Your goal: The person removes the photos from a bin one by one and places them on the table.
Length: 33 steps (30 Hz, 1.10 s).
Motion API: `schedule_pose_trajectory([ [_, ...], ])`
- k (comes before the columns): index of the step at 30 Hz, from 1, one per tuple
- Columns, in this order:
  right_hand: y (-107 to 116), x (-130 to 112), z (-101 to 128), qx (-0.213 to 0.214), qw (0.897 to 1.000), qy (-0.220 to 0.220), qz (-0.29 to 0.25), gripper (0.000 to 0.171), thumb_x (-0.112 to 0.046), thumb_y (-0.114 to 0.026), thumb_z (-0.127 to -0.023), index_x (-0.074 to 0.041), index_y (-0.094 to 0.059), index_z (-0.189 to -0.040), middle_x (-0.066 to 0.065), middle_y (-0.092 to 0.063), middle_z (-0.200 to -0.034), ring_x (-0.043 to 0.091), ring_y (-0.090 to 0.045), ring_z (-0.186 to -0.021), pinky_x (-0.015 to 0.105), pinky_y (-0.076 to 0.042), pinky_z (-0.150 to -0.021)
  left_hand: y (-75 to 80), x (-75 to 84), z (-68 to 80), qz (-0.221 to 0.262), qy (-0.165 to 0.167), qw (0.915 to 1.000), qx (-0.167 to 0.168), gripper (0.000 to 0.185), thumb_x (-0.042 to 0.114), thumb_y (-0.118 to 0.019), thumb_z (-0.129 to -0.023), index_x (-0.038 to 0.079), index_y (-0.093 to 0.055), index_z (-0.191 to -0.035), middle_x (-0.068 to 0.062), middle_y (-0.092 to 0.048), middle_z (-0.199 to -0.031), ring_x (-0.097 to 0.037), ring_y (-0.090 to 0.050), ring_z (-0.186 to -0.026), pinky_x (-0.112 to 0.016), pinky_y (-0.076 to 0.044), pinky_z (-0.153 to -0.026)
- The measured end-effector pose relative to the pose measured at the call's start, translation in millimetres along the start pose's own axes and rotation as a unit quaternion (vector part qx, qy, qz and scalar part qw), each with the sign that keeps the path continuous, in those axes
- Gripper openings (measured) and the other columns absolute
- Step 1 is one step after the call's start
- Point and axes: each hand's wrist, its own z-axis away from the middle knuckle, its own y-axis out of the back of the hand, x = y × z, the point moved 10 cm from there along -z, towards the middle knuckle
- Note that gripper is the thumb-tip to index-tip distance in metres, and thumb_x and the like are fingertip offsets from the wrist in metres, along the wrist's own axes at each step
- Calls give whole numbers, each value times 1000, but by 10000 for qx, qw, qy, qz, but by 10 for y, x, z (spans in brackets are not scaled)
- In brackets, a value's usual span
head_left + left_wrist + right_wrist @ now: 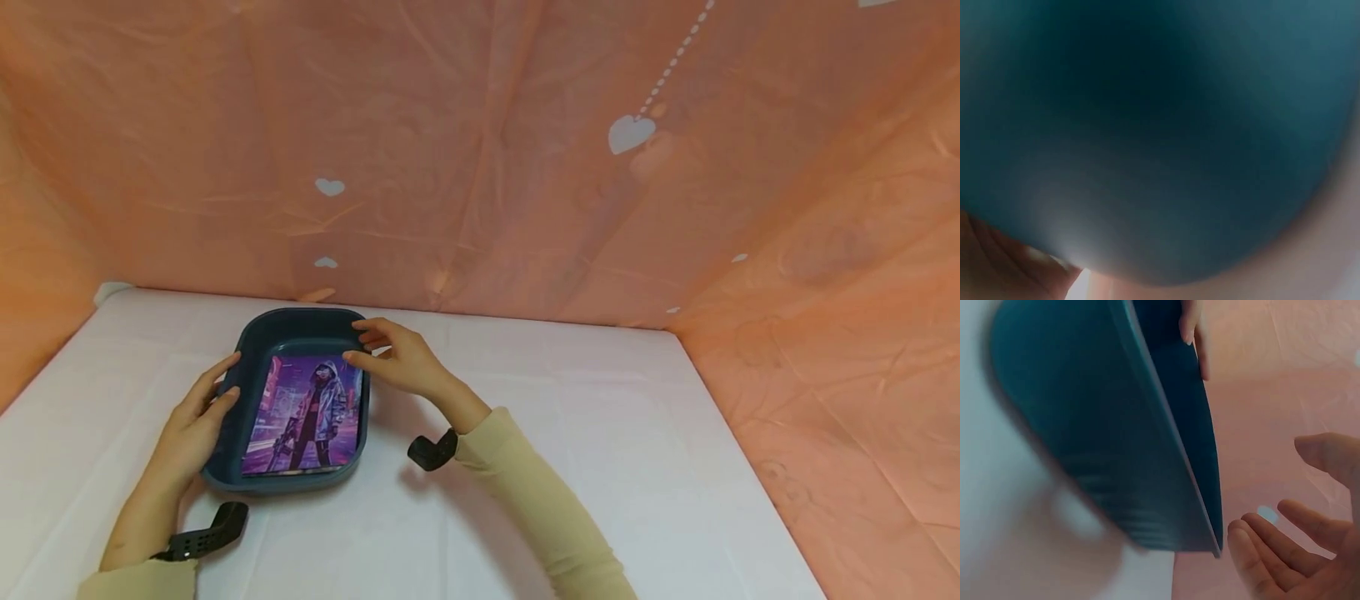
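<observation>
Over the remote feed I'm watching the left hand (pixel 190 425) pinching the blue tray (pixel 296 327) by its nearest side, thumb inside, probably for steadiness. The tray is sitting between both hands, apparently containing the picture card (pixel 318 417) lying face-up inside. The right hand (pixel 405 358) is hovering opposite, fingers loosely spread, gripping nothing.

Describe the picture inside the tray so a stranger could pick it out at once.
On the white tablecloth, look between the left hand and right hand for the dark blue-green tray. Inside lies a rectangular art print of a hooded figure with a gun. Its vivid purple and pink set it apart from the plain tray and tablecloth.
</observation>
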Motion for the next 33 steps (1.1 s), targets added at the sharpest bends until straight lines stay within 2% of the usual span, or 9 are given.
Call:
schedule_pose_trajectory([
  [2, -48, 6, -42, -67, 9999, -118, -76, 48, -27, -65, -91, -10, -54, -134, 15, -63, -122, 18, -61, -110, 28, -48, -94, -5, 6, 11, -51, -16, 10000, 15, 53, 26, -35, -104, 20, -19, -154, -41, -28, -142, -53, -39, -120, -33, -43, -80],
  [4, -93, 3, -83, -132, 9996, -221, -132, 48, -28, -65, -91, -11, -54, -135, 14, -63, -123, 17, -60, -109, 26, -48, -94, -6, 16, 18, -150, -56, 9999, 38, 52, 26, -35, -104, 20, -20, -154, -40, -32, -140, -49, -44, -116, -20, -38, -71],
  [8, -189, 19, -176, -265, 9982, -456, -294, 50, -30, -65, -91, -11, -54, -136, 13, -63, -124, 16, -61, -108, 20, -48, -88, -16, 31, 22, -205, -83, 9997, 41, 52, 27, -37, -104, 21, -21, -154, -37, -37, -138, -19, -53, -102, -15, -40, -68],
  [11, -248, 46, -235, -318, 9968, -626, -376, 51, -31, -64, -91, -10, -53, -136, 13, -62, -124, 15, -61, -108, 19, -48, -86, -40, 49, 24, -219, -90, 9997, 42, 52, 27, -37, -104, 21, -21, -154, -36, -38, -138, -16, -51, -102, -20, -41, -71],
  [13, -276, 64, -259, -343, 9962, -737, -307, 51, -32, -64, -91, -10, -53, -136, 12, -62, -125, 16, -60, -109, 20, -48, -86, -70, 64, 28, -102, -100, 9999, 24, 53, 27, -36, -104, 19, -20, -154, -38, -35, -139, -31, -52, -109, -33, -46, -78],
  [15, -296, 75, -281, -355, 9960, -816, -127, 51, -33, -64, -90, -11, -54, -135, 11, -62, -125, 16, -59, -111, 21, -48, -87, -95, 68, 35, -7, -59, 10000, 22, 53, 27, -35, -104, 19, -19, -154, -39, -31, -142, -47, -41, -119, -49, -43, -85],
  [18, -313, 78, -305, -393, 9948, -925, 168, 51, -34, -64, -90, -12, -55, -135, 10, -62, -126, 16, -58, -113, 23, -48, -88, -120, 67, 42, 163, -5, 9999, 15, 53, 28, -35, -104, 18, -19, -154, -40, -27, -144, -53, -34, -124, -66, -33, -91],
  [23, -347, 95, -354, -467, 9914, -1176, 335, 51, -36, -65, -89, -12, -56, -133, 9, -63, -124, 18, -59, -111, 24, -49, -86, -127, 74, 46, 192, 40, 9998, 58, 53, 29, -35, -104, 18, -19, -154, -39, -25, -145, -53, -32, -125, -68, -30, -93],
  [33, -473, 217, -422, -426, 9837, -1749, -33, 48, -30, -67, -87, -9, -60, -130, 9, -61, -129, 18, -59, -113, 23, -48, -89, -177, 64, 40, 266, 132, 9996, -1, 54, 31, -35, -104, 19, -19, -154, -37, -26, -146, -50, -32, -125, -65, -32, -93],
])
